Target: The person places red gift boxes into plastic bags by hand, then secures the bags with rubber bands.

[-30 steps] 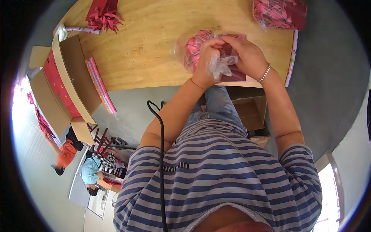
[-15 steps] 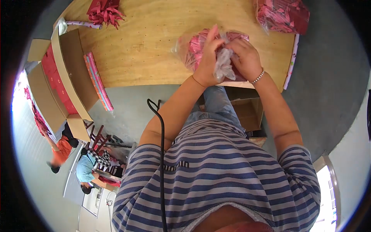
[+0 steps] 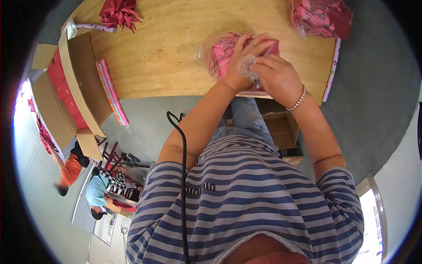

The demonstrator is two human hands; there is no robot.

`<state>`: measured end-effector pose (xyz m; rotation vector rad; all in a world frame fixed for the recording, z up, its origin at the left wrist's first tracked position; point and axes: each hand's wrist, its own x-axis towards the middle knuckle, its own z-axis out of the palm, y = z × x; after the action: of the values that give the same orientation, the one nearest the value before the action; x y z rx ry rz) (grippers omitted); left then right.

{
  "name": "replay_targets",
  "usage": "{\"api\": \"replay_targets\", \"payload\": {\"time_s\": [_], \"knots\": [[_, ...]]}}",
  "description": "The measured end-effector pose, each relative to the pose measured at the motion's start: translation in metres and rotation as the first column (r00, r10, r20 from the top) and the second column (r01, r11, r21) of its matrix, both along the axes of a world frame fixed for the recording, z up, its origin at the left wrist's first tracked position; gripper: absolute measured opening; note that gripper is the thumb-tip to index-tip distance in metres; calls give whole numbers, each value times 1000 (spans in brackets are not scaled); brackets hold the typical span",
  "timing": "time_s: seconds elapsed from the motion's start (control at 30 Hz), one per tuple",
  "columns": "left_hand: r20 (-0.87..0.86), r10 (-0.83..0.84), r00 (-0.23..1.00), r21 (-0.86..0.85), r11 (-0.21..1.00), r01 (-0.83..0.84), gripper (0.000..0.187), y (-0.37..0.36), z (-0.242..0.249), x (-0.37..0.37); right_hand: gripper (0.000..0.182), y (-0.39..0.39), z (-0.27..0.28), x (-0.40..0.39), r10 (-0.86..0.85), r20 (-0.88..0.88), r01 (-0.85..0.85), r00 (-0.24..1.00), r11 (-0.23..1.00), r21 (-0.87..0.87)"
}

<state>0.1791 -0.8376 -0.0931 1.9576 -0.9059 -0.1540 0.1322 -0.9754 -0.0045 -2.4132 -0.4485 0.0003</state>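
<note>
A clear plastic bag (image 3: 222, 53) with pink and red ribboned items inside lies at the front edge of the wooden table. My left hand (image 3: 241, 66) rests over the bag, fingers stretched toward the upper right and partly covered by my right hand. Between the hands, the bag's gathered, twisted end (image 3: 249, 67) stands up. My right hand (image 3: 279, 79), with a beaded bracelet at its wrist, pinches that end between thumb and fingers.
On the wooden table (image 3: 176, 53) are another bagged pink bundle (image 3: 323, 17), red ribboned items (image 3: 118, 13) and patterned rolls (image 3: 112, 92). An open carton (image 3: 83, 75) stands left. Two people (image 3: 97, 191) are at lower left.
The loose end of the bag has been drawn into a tight twist. My right hand has turned over it, and my left hand has lowered onto the bag.
</note>
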Motion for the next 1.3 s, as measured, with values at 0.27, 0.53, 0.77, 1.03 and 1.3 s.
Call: {"api": "replay_targets", "payload": {"time_s": [0.27, 0.53, 0.77, 1.03, 1.3], "knots": [[-43, -76, 996, 35, 996, 77, 29, 1, 6, 3, 33, -2, -2, 6, -84, -81, 97, 993, 979, 177], [47, 77, 996, -8, 997, -77, 22, -8, 1, -1, 50, -29, -16, -14, -364, -41, 366, 930, 928, 74], [74, 25, 997, 39, 999, -28, 23, -10, -11, -4, 51, -32, -50, -21, -375, -94, 379, 922, 925, 35], [99, 41, 994, 118, 992, -52, 27, -16, -23, -7, 47, -37, -79, -22, -326, -201, 357, 924, 923, 141], [130, -10, 991, 161, 987, -12, 54, -12, -6, -5, 35, -42, -79, -22, -253, -133, 267, 958, 958, 102]]}}
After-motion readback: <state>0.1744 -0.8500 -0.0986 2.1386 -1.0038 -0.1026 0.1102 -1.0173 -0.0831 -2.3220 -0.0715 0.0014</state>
